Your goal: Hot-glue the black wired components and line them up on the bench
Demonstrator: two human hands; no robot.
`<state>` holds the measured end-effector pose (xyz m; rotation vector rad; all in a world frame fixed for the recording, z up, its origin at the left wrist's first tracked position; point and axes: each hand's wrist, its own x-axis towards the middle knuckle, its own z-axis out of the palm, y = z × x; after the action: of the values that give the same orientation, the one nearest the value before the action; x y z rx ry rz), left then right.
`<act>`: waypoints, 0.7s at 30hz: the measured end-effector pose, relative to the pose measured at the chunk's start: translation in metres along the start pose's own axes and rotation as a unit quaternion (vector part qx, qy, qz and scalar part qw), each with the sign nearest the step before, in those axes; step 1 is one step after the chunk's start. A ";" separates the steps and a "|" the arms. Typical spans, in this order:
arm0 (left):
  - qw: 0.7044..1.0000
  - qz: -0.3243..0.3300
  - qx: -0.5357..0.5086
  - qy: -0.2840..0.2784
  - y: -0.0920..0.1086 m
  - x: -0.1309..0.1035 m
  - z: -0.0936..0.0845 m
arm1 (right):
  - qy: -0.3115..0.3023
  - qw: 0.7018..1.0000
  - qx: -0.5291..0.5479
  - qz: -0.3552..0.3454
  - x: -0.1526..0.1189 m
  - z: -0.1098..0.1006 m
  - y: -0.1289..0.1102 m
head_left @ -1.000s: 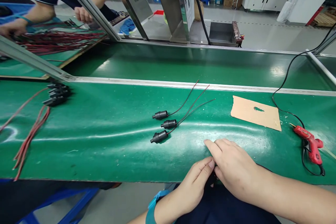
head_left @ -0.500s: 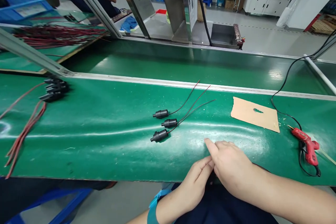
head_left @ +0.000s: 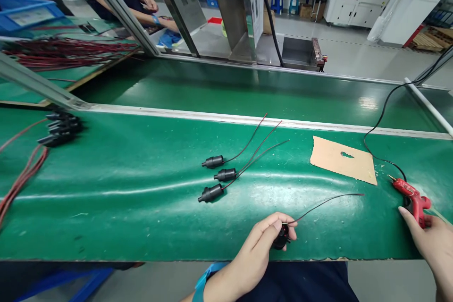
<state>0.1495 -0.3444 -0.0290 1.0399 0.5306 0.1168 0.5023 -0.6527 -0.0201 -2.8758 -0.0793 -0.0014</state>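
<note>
My left hand (head_left: 262,245) is closed around a black cylindrical plastic part (head_left: 281,237) at the front of the bench. A thin dark red wire (head_left: 327,202) runs from that part to the right. My right hand (head_left: 430,236) is around the handle of a red hot glue gun (head_left: 412,193), whose nozzle points left. Ahead and to the left of my left hand lie three black cylindrical parts, a far one (head_left: 213,162), a middle one (head_left: 225,174) and a near one (head_left: 211,193), each with a thin wire trailing up to the right.
A piece of cardboard (head_left: 343,160) lies left of the glue gun. At far left are black connectors (head_left: 62,127) with red wires (head_left: 23,177). A pale rail (head_left: 198,115) divides the green bench (head_left: 123,226). Another person's arm (head_left: 141,16) is behind the metal frame.
My hands have come apart. The right one has moved right to the glue gun; the left one stays near the front edge, with the black part and its wire now showing.
</note>
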 end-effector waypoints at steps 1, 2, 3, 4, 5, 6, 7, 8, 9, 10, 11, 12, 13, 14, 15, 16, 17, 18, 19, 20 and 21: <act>1.000 0.000 0.004 -0.002 0.001 0.000 0.000 | -0.012 0.999 0.014 0.036 -0.001 0.001 -0.003; 1.000 0.000 0.008 -0.004 0.001 0.001 0.000 | -0.022 0.997 0.038 0.066 -0.003 0.001 -0.009; 1.000 -0.001 0.008 -0.003 0.001 0.002 -0.001 | -0.033 0.993 0.077 0.087 -0.005 0.001 -0.014; 1.000 -0.003 0.005 0.000 0.001 0.003 -0.001 | -0.036 0.988 0.121 0.087 -0.008 0.001 -0.019; 1.000 -0.007 -0.001 0.006 0.000 0.004 -0.002 | -0.037 0.984 0.156 0.080 -0.011 0.000 -0.022; 1.000 -0.013 -0.010 0.012 -0.002 0.005 -0.003 | -0.032 0.979 0.188 0.068 -0.015 0.000 -0.023; 0.999 -0.020 -0.020 0.016 -0.003 0.007 -0.004 | -0.027 0.973 0.224 0.055 -0.019 0.000 -0.023; 0.999 -0.025 -0.032 0.019 -0.004 0.008 -0.005 | -0.020 0.964 0.262 0.041 -0.023 -0.001 -0.022; 0.999 -0.027 -0.043 0.019 -0.005 0.009 -0.006 | -0.012 0.953 0.302 0.026 -0.028 -0.003 -0.020; 0.998 -0.027 -0.052 0.019 -0.004 0.010 -0.006 | -0.005 0.940 0.341 0.012 -0.034 -0.005 -0.019; 0.998 -0.024 -0.061 0.018 -0.003 0.011 -0.006 | 0.003 0.927 0.374 -0.002 -0.039 -0.009 -0.018; 0.997 -0.020 -0.068 0.018 -0.002 0.011 -0.005 | 0.001 0.913 0.407 -0.011 -0.045 -0.013 -0.019; 0.997 -0.016 -0.076 0.018 0.000 0.012 -0.004 | -0.013 0.897 0.441 -0.016 -0.050 -0.018 -0.022; 0.996 -0.013 -0.085 0.019 0.003 0.012 -0.002 | -0.038 0.877 0.479 -0.016 -0.054 -0.022 -0.027; 0.995 -0.011 -0.097 0.021 0.005 0.013 0.000 | -0.079 0.849 0.522 -0.009 -0.058 -0.026 -0.033; 0.993 -0.010 -0.111 0.024 0.008 0.013 0.003 | -0.124 0.821 0.558 -0.003 -0.062 -0.029 -0.041; 0.992 -0.012 -0.126 0.026 0.010 0.014 0.006 | -0.164 0.799 0.579 0.000 -0.066 -0.030 -0.049; 0.990 -0.014 -0.140 0.030 0.012 0.014 0.009 | -0.200 0.788 0.582 -0.005 -0.071 -0.029 -0.056; 0.988 -0.017 -0.152 0.033 0.014 0.014 0.012 | -0.221 0.790 0.572 -0.020 -0.077 -0.027 -0.064; 0.986 -0.020 -0.161 0.038 0.015 0.014 0.015 | -0.235 0.800 0.550 -0.042 -0.084 -0.024 -0.070; 0.985 -0.023 -0.166 0.040 0.016 0.014 0.017 | -0.244 0.816 0.519 -0.073 -0.092 -0.021 -0.074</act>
<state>0.1725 -0.3452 -0.0144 0.6990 0.5851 0.1994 0.4065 -0.5914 0.0187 -1.7006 -0.2928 0.5661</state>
